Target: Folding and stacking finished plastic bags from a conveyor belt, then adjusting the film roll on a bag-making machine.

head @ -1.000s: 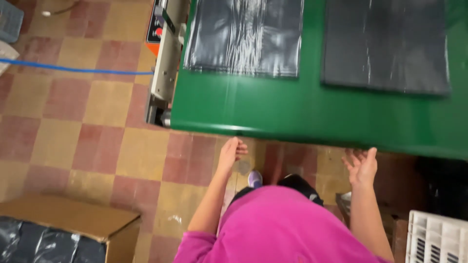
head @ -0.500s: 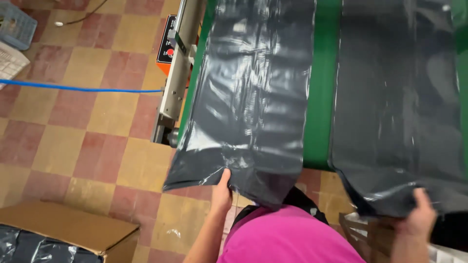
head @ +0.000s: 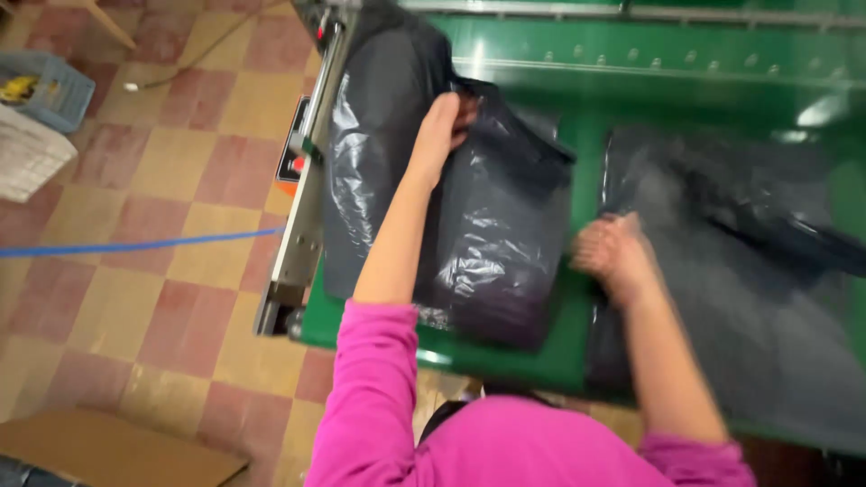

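Two dark grey plastic bags lie on a green machine table [head: 559, 361]. My left hand [head: 442, 126] reaches forward and grips the upper part of the left bag [head: 492, 243], which is folded and bunched under it. My right hand [head: 613, 252] is blurred with motion and closes on the left edge of the right bag [head: 731, 298], which lies rumpled across the table's right side. Both arms wear pink sleeves.
A metal rail with an orange control box [head: 293, 162] runs along the table's left edge. A blue hose [head: 135, 245] crosses the checkered tile floor. A blue basket [head: 50, 86] stands at the far left, a cardboard box [head: 117, 451] at the bottom left.
Both hands went from the table's near edge onto the bags. The left bag has been folded upward away from me; the right bag is gathered and rumpled.
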